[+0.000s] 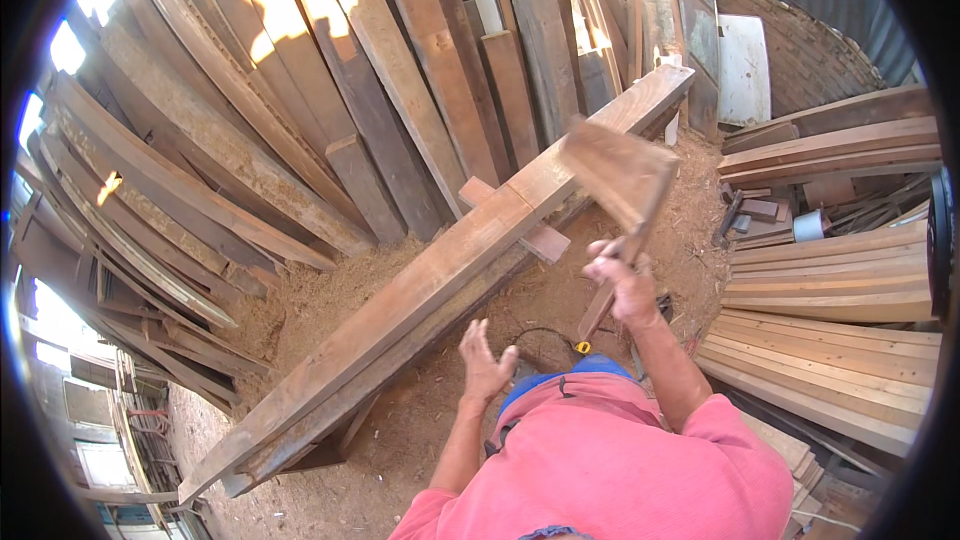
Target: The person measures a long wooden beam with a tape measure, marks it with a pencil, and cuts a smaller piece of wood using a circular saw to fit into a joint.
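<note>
Pink shirt (620, 450), beam (440, 255), sawdust-strewn floor (385, 450), leaning planks (402, 70).

A brown wooden piece (622, 178), broad and flat at its upper end and slim along the length below, was gripped in the right hand (625, 283), tilted, its blurred upper part overlapping the view of a long squared beam (400, 303); whether the two touched could not be told. The beam, reddish-brown and paler toward its far end, lay diagonally from lower left to upper right, a thin dark line crossing its top face.
</note>
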The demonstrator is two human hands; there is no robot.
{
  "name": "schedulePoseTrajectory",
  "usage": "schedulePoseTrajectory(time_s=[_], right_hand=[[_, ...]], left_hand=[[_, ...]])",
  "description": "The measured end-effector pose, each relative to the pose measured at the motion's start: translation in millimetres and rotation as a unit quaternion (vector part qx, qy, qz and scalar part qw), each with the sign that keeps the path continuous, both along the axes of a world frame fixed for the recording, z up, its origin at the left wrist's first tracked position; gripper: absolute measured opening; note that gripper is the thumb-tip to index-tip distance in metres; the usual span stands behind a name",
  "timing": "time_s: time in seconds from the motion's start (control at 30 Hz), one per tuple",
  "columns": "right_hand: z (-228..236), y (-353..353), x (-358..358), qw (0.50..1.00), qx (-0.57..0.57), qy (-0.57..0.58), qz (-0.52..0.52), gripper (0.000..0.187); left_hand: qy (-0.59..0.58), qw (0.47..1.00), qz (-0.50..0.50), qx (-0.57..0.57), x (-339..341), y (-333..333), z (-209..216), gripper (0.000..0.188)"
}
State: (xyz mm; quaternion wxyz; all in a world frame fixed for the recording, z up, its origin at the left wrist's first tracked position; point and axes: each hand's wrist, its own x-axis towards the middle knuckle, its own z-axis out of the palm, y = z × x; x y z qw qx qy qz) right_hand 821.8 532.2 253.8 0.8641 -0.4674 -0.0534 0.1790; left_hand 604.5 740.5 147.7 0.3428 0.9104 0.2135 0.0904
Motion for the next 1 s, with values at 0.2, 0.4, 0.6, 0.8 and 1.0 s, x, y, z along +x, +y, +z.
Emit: schedulePoseTrajectory(time_s=[0.2, 0.4, 0.6, 0.8, 1.0], right_hand=[[2.7, -34.4, 31.9, 0.966, 0.097, 0.056, -0.232, 0.010], [-94.1, 10.4, 20.3, 0.947, 0.036, 0.213, -0.237, 0.012], [-221.0, 122.7, -59.4, 0.930, 0.010, 0.339, -0.145, 0.056], [-279.4, 234.1, -91.0, 0.913, -0.133, 0.385, -0.017, 0.098], [-251.0, 330.7, -123.5, 0.923, -0.156, 0.344, 0.071, 0.086]], left_hand=[[0.114, 0.988, 0.080, 0.064, -59.6, 63.6, -36.1, 0.083], [0.119, 0.977, 0.152, 0.096, -102.8, 155.4, -51.2, 0.089], [0.180, 0.950, 0.226, 0.123, -153.1, 290.1, -35.4, 0.095], [0.187, 0.940, 0.235, 0.164, -213.0, 422.9, -34.2, 0.093], [0.344, 0.896, 0.271, 0.070, -316.4, 490.7, -25.1, 0.090]])
